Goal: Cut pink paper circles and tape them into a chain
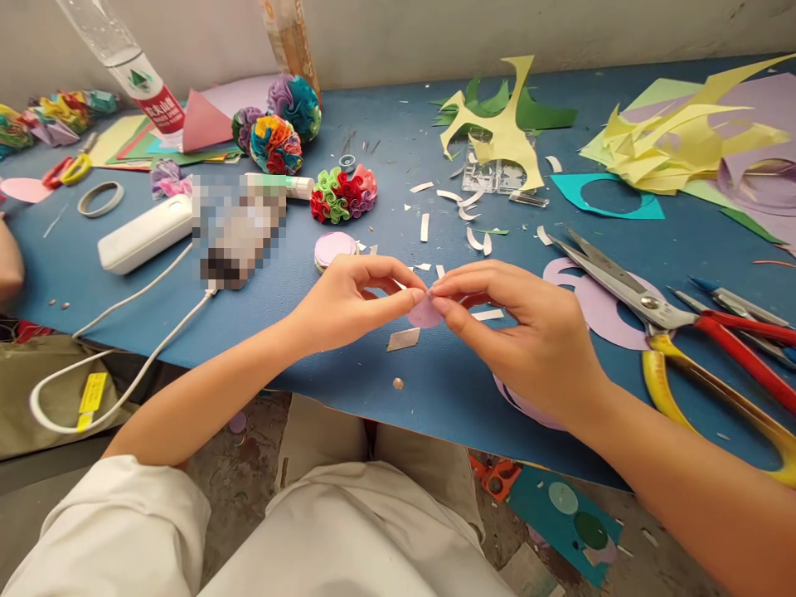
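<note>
A small folded pink paper circle (424, 313) is pinched between both my hands over the blue table (385, 166). My left hand (348, 303) grips its left edge between thumb and forefinger. My right hand (522, 327) pinches the right edge, fingers curled. A stack of pink paper circles (334, 248) lies just beyond my left hand. Under my right wrist lies a lilac paper sheet with holes cut out (597, 311).
Red-and-yellow-handled scissors (659, 319) lie at the right. Colourful paper balls (275, 143) and a half ball (343, 195) sit behind. A white device with a cable (144, 235), a glue tube (292, 186), a tape ring (100, 199), yellow offcuts (497, 133) and white strips are scattered around.
</note>
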`<state>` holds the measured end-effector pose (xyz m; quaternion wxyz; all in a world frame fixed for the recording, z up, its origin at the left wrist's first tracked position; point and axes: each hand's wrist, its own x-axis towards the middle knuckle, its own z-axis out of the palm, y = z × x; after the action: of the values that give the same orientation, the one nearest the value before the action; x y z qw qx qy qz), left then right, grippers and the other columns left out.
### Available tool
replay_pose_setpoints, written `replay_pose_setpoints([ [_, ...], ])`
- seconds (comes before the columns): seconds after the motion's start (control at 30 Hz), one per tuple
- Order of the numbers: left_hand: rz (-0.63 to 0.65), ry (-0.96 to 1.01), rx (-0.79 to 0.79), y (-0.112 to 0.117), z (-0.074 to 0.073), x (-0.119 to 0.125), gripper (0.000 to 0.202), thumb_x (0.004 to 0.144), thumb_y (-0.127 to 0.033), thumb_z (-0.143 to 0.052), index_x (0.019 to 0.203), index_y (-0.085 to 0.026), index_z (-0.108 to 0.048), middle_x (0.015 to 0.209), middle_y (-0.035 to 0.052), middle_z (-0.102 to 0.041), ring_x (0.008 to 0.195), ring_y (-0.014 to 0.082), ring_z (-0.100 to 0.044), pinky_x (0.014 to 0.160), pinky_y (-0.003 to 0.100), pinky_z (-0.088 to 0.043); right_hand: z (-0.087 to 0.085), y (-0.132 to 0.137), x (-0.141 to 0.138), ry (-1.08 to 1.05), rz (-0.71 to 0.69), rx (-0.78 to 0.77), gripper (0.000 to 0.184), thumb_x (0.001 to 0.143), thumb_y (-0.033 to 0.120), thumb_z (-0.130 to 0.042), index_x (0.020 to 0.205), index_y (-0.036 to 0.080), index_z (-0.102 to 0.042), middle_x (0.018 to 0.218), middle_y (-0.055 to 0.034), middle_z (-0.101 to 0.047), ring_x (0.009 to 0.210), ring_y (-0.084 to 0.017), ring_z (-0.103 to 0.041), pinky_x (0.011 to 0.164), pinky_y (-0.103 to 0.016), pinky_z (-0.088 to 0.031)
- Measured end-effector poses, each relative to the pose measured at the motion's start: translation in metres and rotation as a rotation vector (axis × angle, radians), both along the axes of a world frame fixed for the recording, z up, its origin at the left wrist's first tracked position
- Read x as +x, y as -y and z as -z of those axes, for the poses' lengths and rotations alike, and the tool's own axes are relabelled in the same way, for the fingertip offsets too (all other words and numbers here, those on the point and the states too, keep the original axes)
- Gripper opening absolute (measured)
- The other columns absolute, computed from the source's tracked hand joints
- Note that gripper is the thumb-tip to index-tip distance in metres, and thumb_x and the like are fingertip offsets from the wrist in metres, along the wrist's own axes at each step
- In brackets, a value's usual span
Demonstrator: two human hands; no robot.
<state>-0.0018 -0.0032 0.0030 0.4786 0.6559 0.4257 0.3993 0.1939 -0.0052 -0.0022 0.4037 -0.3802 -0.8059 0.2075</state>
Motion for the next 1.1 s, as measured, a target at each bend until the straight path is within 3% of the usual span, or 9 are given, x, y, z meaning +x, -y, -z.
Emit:
replay_pose_setpoints([
  [0.17, -0.015, -0.020, 0.026, 0.0027, -0.0012, 0.0019, 0.012, 0.079, -0.024, -0.067, 0.078, -0.013, -0.072, 0.076, 0.0043, -0.070, 0.071, 0.0118, -0.064, 0.056, 0.016, -0.053, -0.0004, 0.0011, 0.0019, 0.119, 0.043, 0.217, 0.012, 0.088, 0.018, -0.060, 0.088, 0.024, -0.071, 0.092, -0.0024, -0.073, 0.078, -0.014, -0.069, 0.068, -0.025, -0.056],
  [0.3, 0.008, -0.044, 0.070, 0.0041, -0.0007, 0.0027, 0.012, 0.080, -0.024, -0.067, 0.078, -0.013, -0.071, 0.076, 0.0043, -0.069, 0.070, 0.0113, -0.063, 0.054, 0.015, -0.052, 0.0000, 0.0018, 0.0015, 0.159, 0.042, 0.296, 0.013, 0.088, 0.017, -0.060, 0.087, 0.024, -0.071, 0.090, -0.0018, -0.074, 0.078, -0.014, -0.070, 0.066, -0.024, -0.055],
  [0.77, 0.081, -0.166, 0.322, 0.0048, 0.0012, 0.0009, 0.010, 0.083, -0.019, -0.064, 0.078, -0.014, -0.071, 0.078, 0.0044, -0.070, 0.069, 0.0088, -0.062, 0.046, 0.009, -0.044, -0.0011, -0.0003, 0.0047, 0.165, -0.025, 0.244, 0.013, 0.089, 0.021, -0.059, 0.081, 0.025, -0.068, 0.087, -0.0011, -0.073, 0.069, -0.013, -0.067, 0.062, -0.026, -0.054],
  [1.1, 0.061, -0.161, 0.330, 0.0058, 0.0019, 0.0023, 0.011, 0.082, -0.022, -0.065, 0.078, -0.015, -0.072, 0.079, 0.0051, -0.070, 0.070, 0.0096, -0.063, 0.045, 0.010, -0.045, -0.0050, 0.0024, 0.0009, 0.130, 0.003, 0.232, 0.014, 0.085, 0.014, -0.060, 0.076, 0.024, -0.063, 0.079, 0.0013, -0.071, 0.062, -0.011, -0.064, 0.057, -0.024, -0.052],
])
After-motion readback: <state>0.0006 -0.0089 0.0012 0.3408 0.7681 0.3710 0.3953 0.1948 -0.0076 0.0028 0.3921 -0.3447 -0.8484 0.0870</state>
